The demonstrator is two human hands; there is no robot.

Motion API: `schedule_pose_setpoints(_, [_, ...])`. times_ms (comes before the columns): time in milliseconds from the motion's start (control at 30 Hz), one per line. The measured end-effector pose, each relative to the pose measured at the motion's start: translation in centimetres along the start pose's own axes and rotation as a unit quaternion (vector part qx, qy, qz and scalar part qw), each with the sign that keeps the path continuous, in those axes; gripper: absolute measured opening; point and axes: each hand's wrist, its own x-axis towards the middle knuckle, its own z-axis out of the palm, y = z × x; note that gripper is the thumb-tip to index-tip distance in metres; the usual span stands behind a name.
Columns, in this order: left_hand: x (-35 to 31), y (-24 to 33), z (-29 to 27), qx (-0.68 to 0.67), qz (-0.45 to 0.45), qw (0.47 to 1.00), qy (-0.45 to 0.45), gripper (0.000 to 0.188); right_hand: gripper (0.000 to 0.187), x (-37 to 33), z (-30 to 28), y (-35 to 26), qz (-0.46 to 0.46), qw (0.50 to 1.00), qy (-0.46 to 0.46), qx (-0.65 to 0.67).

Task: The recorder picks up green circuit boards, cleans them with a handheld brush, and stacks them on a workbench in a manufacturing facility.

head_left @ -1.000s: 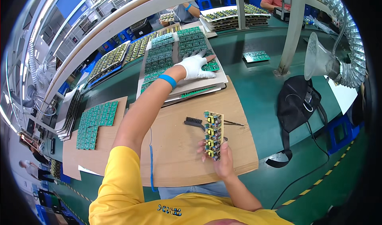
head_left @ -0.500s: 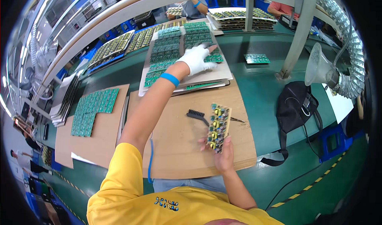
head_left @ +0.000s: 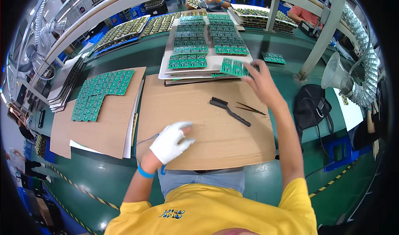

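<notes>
My bare right hand [head_left: 259,79] pinches a green circuit board [head_left: 233,67] over the stacked trays, thin, stiff, fragile, best held by its edges, while my gloved left hand [head_left: 170,141] rests open on cardboard [head_left: 216,131].

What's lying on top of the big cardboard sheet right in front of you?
On the cardboard sheet lie a black brush and tweezers. The gloved left hand rests on its near part, hiding the patch beneath. The rest of the sheet is bare.

Green circuit board panel [head_left: 233,67], tilted, at the near edge of the board-covered white tray [head_left: 216,61].
</notes>
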Motion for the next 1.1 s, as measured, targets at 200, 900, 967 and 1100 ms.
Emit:
schedule_pose_setpoints(200, [-5.2,-1.3,1.4,0.039,-0.027,0.994,0.095,0.041,0.043,4.6,2.3,4.1,-0.109,0.987,-0.061,-0.103])
schedule_pose_setpoints(900, [-1.9,-0.7,1.8,0.14,-0.095,0.982,0.082,0.043,0.113,6.9,6.8,20.3,0.412,0.885,-0.064,-0.206])
schedule_pose_setpoints(967, [-0.7,1.4,3.1,0.209,-0.115,0.968,0.071,0.046,0.124,7.8,7.1,23.1,0.451,0.865,-0.117,-0.187])
schedule_pose_setpoints(1100, [-3.2,3.1,2.6,0.242,-0.171,0.954,0.044,0.052,0.113,9.5,8.0,24.6,0.486,0.834,-0.165,-0.201])
